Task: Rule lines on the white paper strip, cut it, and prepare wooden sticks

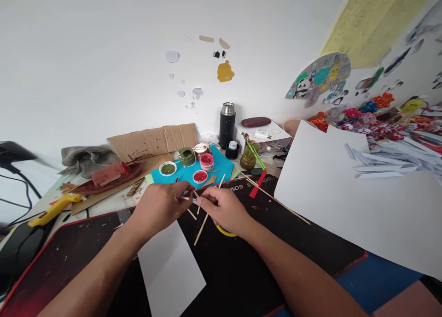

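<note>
My left hand (pixel 164 202) and my right hand (pixel 226 211) are close together over the black mat (pixel 238 266). Both are closed, fingertips pinching a short thin wooden stick (pixel 195 194) between them. A longer wooden stick (pixel 201 231) slants across the mat just below, passing behind my right fingers. The end of another stick (pixel 191 214) shows under my left hand. Part of a yellow curved loop (pixel 226 232) sticks out beneath my right hand; the rest is hidden. A white sheet of paper (pixel 172 271) lies below my left hand.
Open paint pots, green (pixel 168 168) and red (pixel 200 176), stand on blue card (pixel 224 162) ahead. At left are a brown model boat (pixel 110 176) and a yellow glue gun (pixel 55 209). A long stick (pixel 279 202), a black flask (pixel 227 128) and white paper (pixel 321 183) lie beyond, rightward.
</note>
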`<action>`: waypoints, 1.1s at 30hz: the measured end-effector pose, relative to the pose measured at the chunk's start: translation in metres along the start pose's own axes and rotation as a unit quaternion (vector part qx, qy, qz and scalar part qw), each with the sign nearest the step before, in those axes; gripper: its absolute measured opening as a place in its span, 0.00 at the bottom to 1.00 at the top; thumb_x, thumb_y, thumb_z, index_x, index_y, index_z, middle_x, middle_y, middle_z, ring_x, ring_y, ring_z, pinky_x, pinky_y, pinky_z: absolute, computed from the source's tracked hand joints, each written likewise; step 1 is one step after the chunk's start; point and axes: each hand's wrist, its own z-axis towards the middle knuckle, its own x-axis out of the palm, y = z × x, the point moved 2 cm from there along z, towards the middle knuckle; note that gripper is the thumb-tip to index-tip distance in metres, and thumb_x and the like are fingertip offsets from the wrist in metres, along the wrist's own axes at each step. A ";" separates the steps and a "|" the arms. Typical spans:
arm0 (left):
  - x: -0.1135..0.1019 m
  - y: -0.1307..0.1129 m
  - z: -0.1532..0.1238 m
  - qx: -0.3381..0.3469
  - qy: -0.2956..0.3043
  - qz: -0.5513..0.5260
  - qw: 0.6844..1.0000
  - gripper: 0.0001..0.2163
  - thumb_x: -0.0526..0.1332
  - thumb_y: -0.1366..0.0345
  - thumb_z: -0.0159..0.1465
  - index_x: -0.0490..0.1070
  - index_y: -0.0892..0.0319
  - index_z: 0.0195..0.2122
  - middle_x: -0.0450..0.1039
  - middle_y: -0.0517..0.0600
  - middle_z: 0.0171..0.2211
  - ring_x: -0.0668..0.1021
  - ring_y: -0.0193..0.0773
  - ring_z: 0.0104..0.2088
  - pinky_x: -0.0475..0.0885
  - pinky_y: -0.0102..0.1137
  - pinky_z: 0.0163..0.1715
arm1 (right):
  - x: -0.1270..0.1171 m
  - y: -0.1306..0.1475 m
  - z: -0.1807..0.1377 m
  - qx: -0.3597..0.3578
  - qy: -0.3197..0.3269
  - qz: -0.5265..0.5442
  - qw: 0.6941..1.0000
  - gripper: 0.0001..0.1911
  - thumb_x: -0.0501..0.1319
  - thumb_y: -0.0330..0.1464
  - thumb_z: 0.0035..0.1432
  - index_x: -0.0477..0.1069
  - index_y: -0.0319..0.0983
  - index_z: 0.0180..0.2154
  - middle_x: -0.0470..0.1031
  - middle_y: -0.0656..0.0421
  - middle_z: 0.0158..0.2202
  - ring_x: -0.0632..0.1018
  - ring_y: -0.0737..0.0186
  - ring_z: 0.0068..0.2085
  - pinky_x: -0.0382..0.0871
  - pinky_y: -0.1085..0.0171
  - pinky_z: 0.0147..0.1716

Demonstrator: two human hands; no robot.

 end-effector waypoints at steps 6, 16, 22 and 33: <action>0.003 -0.006 0.003 -0.056 0.008 -0.050 0.997 0.11 0.59 0.58 0.64 0.80 0.54 0.36 0.77 0.47 0.22 0.74 0.38 0.22 0.58 0.32 0.28 | -0.001 -0.003 0.003 -0.037 -0.023 -0.051 0.998 0.13 0.65 0.37 0.69 0.74 0.39 0.31 0.71 0.65 0.23 0.70 0.67 0.25 0.59 0.67 0.27; -0.001 -0.002 0.005 -0.147 0.044 -0.248 0.956 0.16 0.60 0.50 0.59 0.81 0.56 0.36 0.76 0.46 0.25 0.69 0.34 0.22 0.63 0.29 0.23 | -0.002 0.005 -0.002 -0.016 0.045 0.082 0.996 0.12 0.63 0.39 0.70 0.71 0.40 0.34 0.63 0.70 0.18 0.65 0.71 0.15 0.53 0.68 0.17; -0.001 -0.001 0.010 -0.158 0.043 -0.300 0.940 0.19 0.63 0.45 0.56 0.81 0.56 0.34 0.82 0.50 0.30 0.76 0.39 0.27 0.70 0.31 0.29 | -0.003 0.005 -0.001 -0.019 0.054 0.097 0.994 0.13 0.62 0.39 0.70 0.71 0.40 0.33 0.63 0.70 0.18 0.65 0.71 0.15 0.53 0.69 0.17; -0.001 -0.007 0.004 -0.126 -0.005 -0.155 0.980 0.15 0.61 0.51 0.64 0.82 0.55 0.37 0.80 0.47 0.24 0.72 0.37 0.24 0.61 0.31 0.27 | 0.003 -0.001 0.001 -0.011 0.023 0.143 0.989 0.16 0.67 0.45 0.67 0.69 0.40 0.36 0.69 0.69 0.22 0.70 0.70 0.17 0.62 0.69 0.20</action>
